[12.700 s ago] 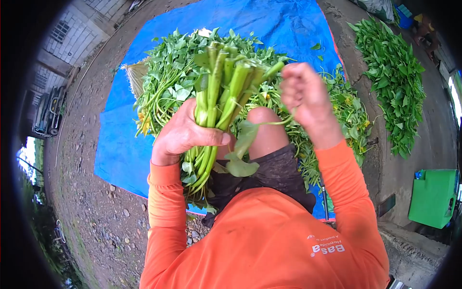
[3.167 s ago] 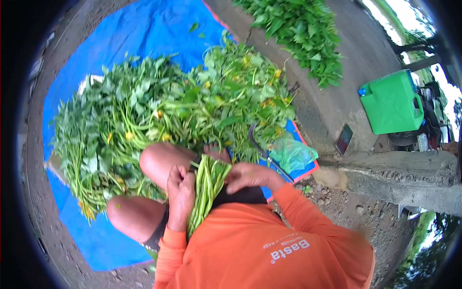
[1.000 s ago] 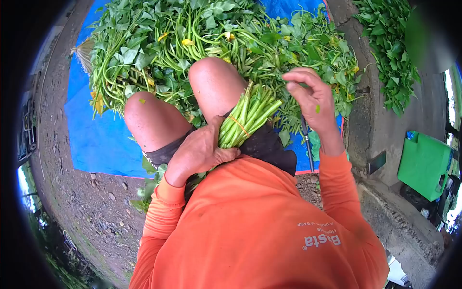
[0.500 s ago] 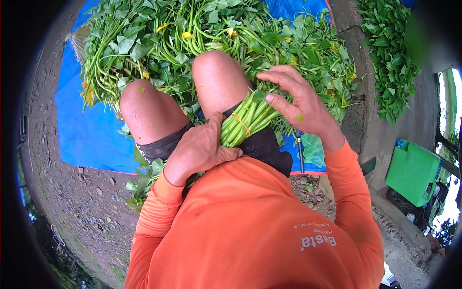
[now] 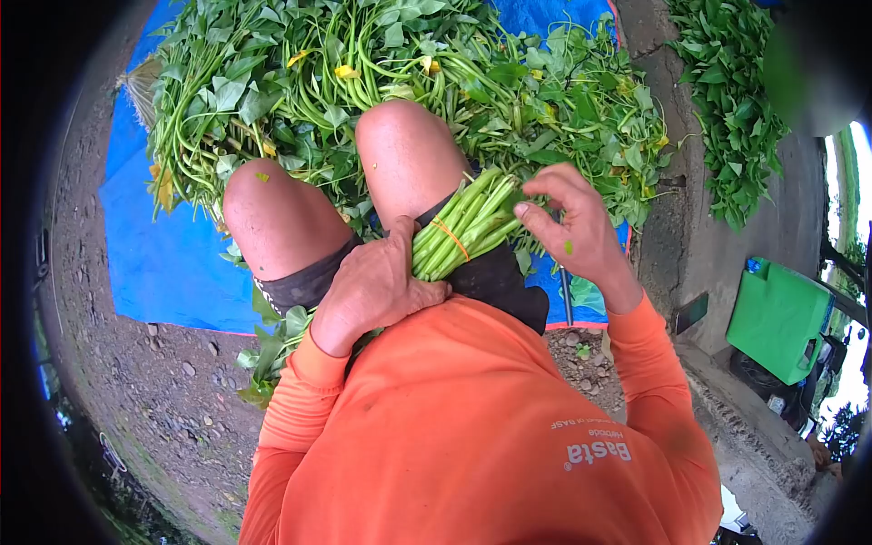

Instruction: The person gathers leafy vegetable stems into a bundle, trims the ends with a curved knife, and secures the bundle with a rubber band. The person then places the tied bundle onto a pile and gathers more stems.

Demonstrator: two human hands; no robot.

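My left hand (image 5: pixel 377 282) is closed around a bundle of leafy green stems (image 5: pixel 454 232), which rests across my lap. An orange rubber band (image 5: pixel 451 239) circles the stems, and their cut ends point up and right. Leaves of the bundle (image 5: pixel 271 354) stick out past my left wrist. My right hand (image 5: pixel 574 227) is just off the bundle's upper right end, thumb and fingers curved with a gap between them. Leaves lie behind its fingertips; I see nothing clearly held. A small green leaf scrap clings near its thumb.
A large heap of leafy vines (image 5: pixel 300 100) covers a blue tarp (image 5: pixel 173 263) beyond my knees. More leafy bunches (image 5: pixel 727 109) lie on the concrete at the upper right. A green plastic container (image 5: pixel 779 320) stands at the right. Pebbly ground (image 5: pixel 182 400) spreads at the left.
My right hand has drawn its fingers in from a wider spread and shifted slightly down and right of the bundle's end. My left hand keeps its hold.
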